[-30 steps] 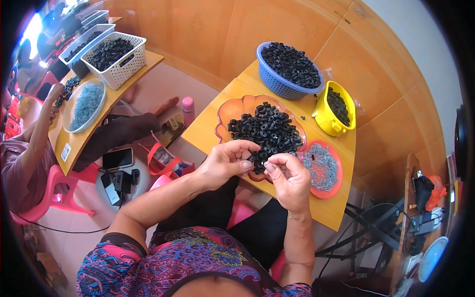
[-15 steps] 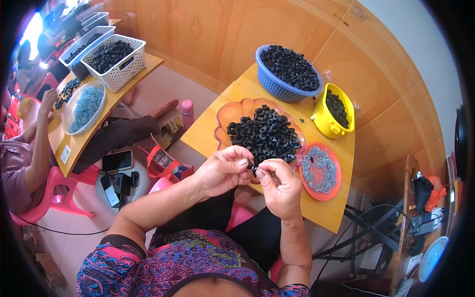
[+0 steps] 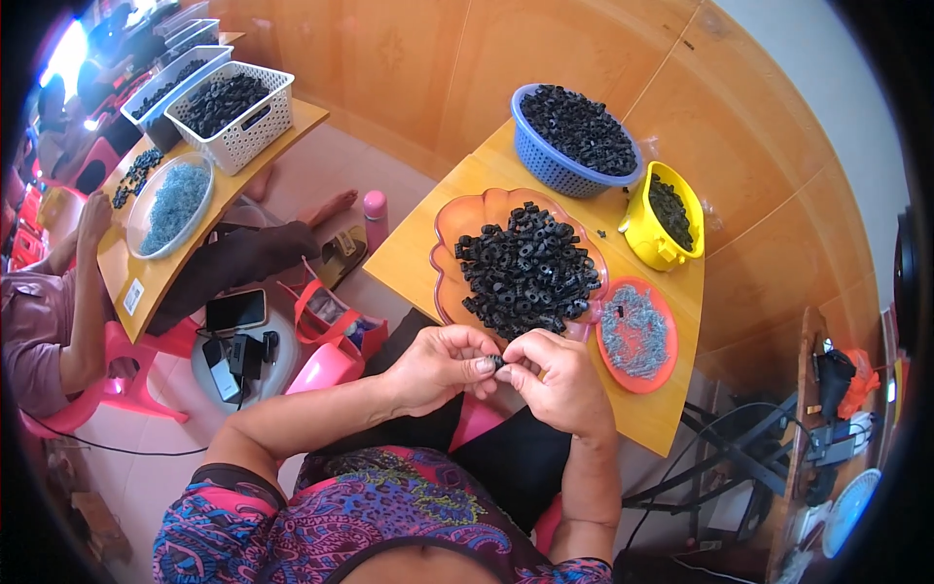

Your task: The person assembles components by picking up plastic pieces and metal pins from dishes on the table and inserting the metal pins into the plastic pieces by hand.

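Observation:
Between my fingertips, just off the table's near edge, is a small black plastic part (image 3: 498,361). My left hand (image 3: 448,362) pinches it from the left side, thumb against the fingers. From the right, my right hand (image 3: 556,378) closes on the same part with thumb and forefinger. Most of the part is covered, so its shape is hard to make out. Just beyond my hands, a heap of similar black parts (image 3: 530,268) fills an orange scalloped tray (image 3: 449,216). A red-orange plate (image 3: 662,368) of small silvery metal pieces (image 3: 634,331) lies beside my right hand.
Behind the tray stand a blue basket (image 3: 555,173) and a yellow tub (image 3: 654,255), both holding black parts. Leftward, a co-worker (image 3: 58,311) sits at another table with a white basket (image 3: 248,146). A stool (image 3: 255,375) carries a phone and chargers.
Both hands have come slightly down toward my body, away from the tray, with the black part between them. The whole view has shifted a little.

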Action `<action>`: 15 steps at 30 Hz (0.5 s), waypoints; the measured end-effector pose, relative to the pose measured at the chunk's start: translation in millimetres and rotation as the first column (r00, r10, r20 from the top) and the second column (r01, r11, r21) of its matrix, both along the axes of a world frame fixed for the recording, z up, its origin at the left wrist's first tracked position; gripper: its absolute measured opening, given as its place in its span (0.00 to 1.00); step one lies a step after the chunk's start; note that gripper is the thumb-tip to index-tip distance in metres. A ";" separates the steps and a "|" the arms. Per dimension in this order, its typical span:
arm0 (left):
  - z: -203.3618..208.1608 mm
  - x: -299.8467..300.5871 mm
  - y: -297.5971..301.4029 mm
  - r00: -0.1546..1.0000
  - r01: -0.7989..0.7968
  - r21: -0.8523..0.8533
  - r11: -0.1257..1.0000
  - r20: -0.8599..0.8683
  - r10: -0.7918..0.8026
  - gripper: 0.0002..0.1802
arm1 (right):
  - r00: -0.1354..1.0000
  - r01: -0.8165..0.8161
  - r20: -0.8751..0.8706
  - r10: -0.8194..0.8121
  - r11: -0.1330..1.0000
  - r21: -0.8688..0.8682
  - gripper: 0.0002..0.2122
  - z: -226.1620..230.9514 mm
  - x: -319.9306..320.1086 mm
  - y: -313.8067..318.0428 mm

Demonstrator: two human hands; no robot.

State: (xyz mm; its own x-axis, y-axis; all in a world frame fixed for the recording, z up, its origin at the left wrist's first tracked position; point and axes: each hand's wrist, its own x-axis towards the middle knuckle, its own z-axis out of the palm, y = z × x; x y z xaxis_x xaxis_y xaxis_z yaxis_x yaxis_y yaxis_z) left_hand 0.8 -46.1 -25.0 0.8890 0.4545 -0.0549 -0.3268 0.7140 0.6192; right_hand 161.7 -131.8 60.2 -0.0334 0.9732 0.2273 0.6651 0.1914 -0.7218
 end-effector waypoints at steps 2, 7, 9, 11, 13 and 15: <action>-7.2 -5.8 -2.3 0.999 0.040 0.008 0.999 -0.012 -0.040 0.08 | 0.999 -0.049 -0.010 0.048 0.998 -0.050 0.06 -3.7 1.8 1.3; -16.8 -9.8 0.8 0.993 0.117 0.015 0.993 0.028 -0.118 0.09 | 0.991 -0.137 -0.021 0.135 0.983 -0.122 0.07 -7.4 6.6 3.9; -15.6 -10.0 0.8 0.985 0.162 -0.051 0.985 0.067 -0.159 0.07 | 0.993 -0.120 -0.014 0.119 0.990 -0.075 0.07 -5.8 13.8 4.4; -16.7 -9.8 2.7 0.984 0.167 -0.056 0.984 0.071 -0.163 0.06 | 0.999 -0.034 -0.035 0.032 0.998 -0.050 0.08 -7.2 19.7 13.8; -17.3 -9.2 3.2 0.981 0.184 -0.056 0.981 0.065 -0.180 0.06 | 0.997 0.079 0.004 -0.079 0.997 -0.018 0.08 -11.3 20.9 28.5; -17.5 -10.8 3.5 0.981 0.187 -0.054 0.981 0.067 -0.183 0.06 | 0.979 0.031 0.195 -0.062 0.987 0.157 0.08 -21.1 21.2 55.0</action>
